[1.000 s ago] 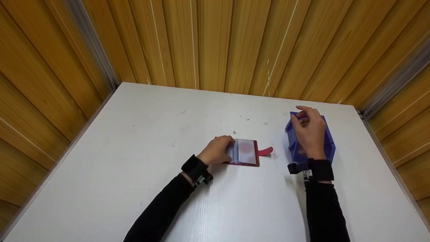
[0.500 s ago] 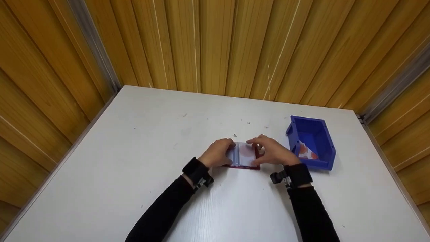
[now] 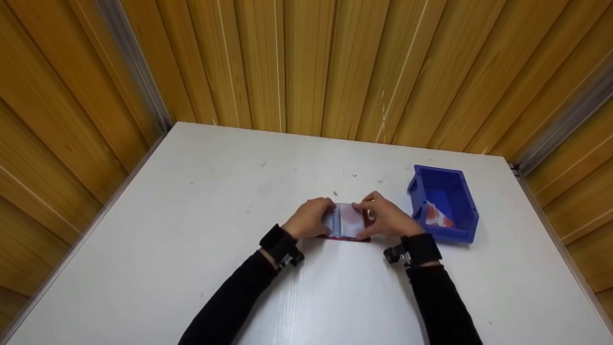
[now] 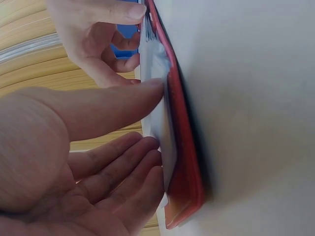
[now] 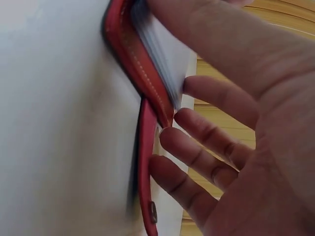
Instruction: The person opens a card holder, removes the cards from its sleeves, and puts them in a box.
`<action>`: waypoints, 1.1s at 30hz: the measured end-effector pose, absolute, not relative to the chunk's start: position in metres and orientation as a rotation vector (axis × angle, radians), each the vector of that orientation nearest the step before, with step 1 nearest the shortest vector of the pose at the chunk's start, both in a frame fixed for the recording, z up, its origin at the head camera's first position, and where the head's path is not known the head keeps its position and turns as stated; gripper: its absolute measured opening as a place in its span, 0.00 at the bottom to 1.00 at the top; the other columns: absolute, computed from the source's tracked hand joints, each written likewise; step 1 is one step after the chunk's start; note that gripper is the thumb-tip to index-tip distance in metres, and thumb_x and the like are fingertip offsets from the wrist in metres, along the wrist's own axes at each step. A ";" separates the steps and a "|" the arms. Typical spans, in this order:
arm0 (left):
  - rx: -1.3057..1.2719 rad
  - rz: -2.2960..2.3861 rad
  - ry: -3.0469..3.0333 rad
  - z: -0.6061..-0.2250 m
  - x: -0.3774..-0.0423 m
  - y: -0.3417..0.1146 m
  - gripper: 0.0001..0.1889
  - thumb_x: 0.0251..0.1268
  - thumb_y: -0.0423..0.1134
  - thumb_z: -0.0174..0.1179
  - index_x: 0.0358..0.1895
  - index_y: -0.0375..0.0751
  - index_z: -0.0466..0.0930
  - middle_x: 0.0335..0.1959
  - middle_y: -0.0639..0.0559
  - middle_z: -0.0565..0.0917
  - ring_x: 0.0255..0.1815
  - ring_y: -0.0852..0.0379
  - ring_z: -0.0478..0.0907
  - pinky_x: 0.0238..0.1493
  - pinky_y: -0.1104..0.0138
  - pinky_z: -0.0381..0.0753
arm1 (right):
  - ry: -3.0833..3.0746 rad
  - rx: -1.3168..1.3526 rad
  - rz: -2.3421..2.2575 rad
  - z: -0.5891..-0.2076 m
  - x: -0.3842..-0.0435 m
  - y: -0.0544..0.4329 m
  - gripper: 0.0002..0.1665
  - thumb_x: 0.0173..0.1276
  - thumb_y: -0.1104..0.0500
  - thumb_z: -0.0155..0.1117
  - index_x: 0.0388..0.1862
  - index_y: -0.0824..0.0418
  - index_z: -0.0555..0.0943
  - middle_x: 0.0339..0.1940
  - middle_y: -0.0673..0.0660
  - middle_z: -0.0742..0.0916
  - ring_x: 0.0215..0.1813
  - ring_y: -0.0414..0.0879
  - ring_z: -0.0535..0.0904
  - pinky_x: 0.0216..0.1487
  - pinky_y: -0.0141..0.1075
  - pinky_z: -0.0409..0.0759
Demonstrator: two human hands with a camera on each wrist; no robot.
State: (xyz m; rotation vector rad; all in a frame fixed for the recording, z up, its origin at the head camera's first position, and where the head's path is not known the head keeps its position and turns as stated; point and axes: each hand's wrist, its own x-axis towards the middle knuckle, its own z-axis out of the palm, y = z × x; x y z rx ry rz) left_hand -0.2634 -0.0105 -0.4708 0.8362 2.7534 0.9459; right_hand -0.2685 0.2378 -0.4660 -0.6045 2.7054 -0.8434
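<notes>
A small red card holder [image 3: 368, 236] lies spread open on the white table, its clear sleeves [image 3: 352, 221] facing up. Behind the right-hand sleeve a pale pink circle shows. My left hand [image 3: 308, 218] rests on the left sleeves, thumb at the near edge and fingers at the far edge. In the left wrist view those fingers [image 4: 133, 172] are fairly straight against the plastic. My right hand [image 3: 390, 218] spans the right side, thumb on the sleeves near the close corner, forefinger at the far one. A red strap with a snap [image 5: 145, 167] runs beneath its loose fingers.
A blue plastic bin [image 3: 452, 234] stands to the right, just beyond my right wrist. White cards with orange-red circles [image 3: 437, 215] lie inside it. Wood-look panels [image 3: 306, 67] close off the back and sides of the table [image 3: 230, 201].
My right hand has come from over the blue bin leftward to the card holder, uncovering the cards in the bin. My left hand has stayed on the sleeves.
</notes>
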 end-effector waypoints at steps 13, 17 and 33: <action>0.881 0.995 2.740 -0.474 -0.263 -0.015 0.29 0.48 0.28 0.77 0.57 0.29 0.80 0.53 0.38 0.86 0.56 0.43 0.81 0.64 0.53 0.78 | 2.746 -0.701 -0.851 -0.467 -0.269 0.235 0.32 0.48 0.53 0.88 0.55 0.55 0.90 0.52 0.53 0.75 0.53 0.49 0.70 0.51 0.39 0.72; 0.884 0.992 2.741 -0.474 -0.263 -0.014 0.30 0.49 0.29 0.77 0.58 0.30 0.79 0.54 0.38 0.85 0.58 0.42 0.81 0.65 0.53 0.78 | 2.680 -0.679 -0.923 -0.468 -0.270 0.236 0.28 0.50 0.54 0.88 0.53 0.52 0.91 0.47 0.52 0.76 0.49 0.47 0.71 0.45 0.34 0.71; 0.805 1.280 2.793 -0.462 -0.274 -0.021 0.23 0.64 0.30 0.69 0.61 0.31 0.78 0.58 0.39 0.83 0.62 0.43 0.79 0.67 0.52 0.77 | 2.334 -0.730 -1.239 -0.461 -0.271 0.232 0.55 0.70 0.54 0.73 0.87 0.46 0.50 0.64 0.62 0.85 0.61 0.55 0.84 0.58 0.37 0.82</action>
